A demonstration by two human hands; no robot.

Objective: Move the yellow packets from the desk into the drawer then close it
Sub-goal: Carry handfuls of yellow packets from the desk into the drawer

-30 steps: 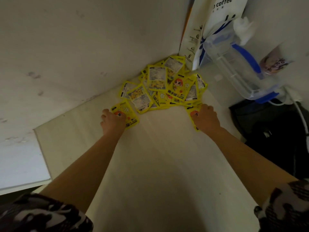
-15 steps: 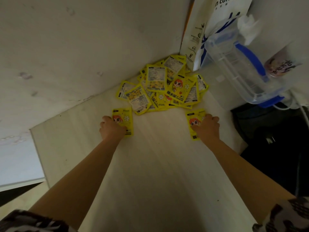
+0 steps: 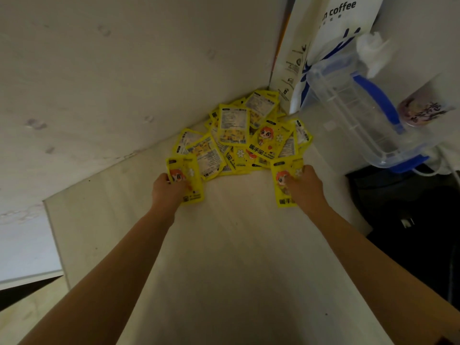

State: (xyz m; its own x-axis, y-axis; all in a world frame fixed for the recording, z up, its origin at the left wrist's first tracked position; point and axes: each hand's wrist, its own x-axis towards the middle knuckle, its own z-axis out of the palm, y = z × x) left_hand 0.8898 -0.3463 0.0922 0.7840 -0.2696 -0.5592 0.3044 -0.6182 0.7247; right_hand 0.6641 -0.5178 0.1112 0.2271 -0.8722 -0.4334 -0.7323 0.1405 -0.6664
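Note:
Several yellow packets lie heaped in the far corner of the pale wooden desk, against the wall. My left hand holds one yellow packet at the pile's near left edge, thumb over its lower part. My right hand holds another yellow packet at the pile's near right edge, fingers curled over its face. Both packets show a red-haired cartoon figure. No drawer is in view.
A clear plastic jug with a blue handle stands at the right, beside a white coffee bag and a printed cup. Dark objects sit beyond the desk's right edge. The desk's left edge drops off.
Both hands have drawn their packets a little away from the pile toward me, and the fingers now grip the packets instead of lying on them.

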